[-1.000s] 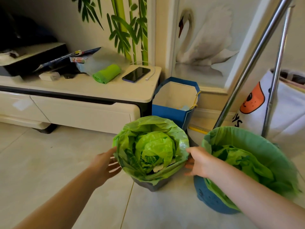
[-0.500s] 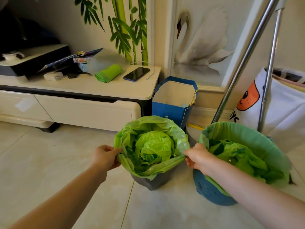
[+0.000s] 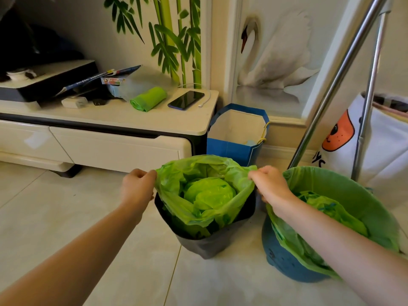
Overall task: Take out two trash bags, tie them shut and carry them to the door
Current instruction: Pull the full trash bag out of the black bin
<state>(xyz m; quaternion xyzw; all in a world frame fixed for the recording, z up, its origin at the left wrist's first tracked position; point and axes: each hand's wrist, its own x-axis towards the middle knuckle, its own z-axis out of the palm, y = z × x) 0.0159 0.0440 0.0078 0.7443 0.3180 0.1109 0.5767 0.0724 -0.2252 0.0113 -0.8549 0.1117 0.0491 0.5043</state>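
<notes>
From the head view I see my left hand (image 3: pixel 138 187) pinched closed on the left edge of the green trash bag (image 3: pixel 205 188), and my right hand (image 3: pixel 270 184) closed on its right edge, the rim pulled up clear of the dark bin (image 3: pixel 212 241) on the floor. A knotted green bundle sits inside the bag. Just right of it stands a blue bin (image 3: pixel 284 259) lined with a second green bag (image 3: pixel 344 195); my right forearm crosses over its near rim. Behind, a roll of green bags (image 3: pixel 148 98) and a phone (image 3: pixel 186 99) lie on the table (image 3: pixel 110 115).
</notes>
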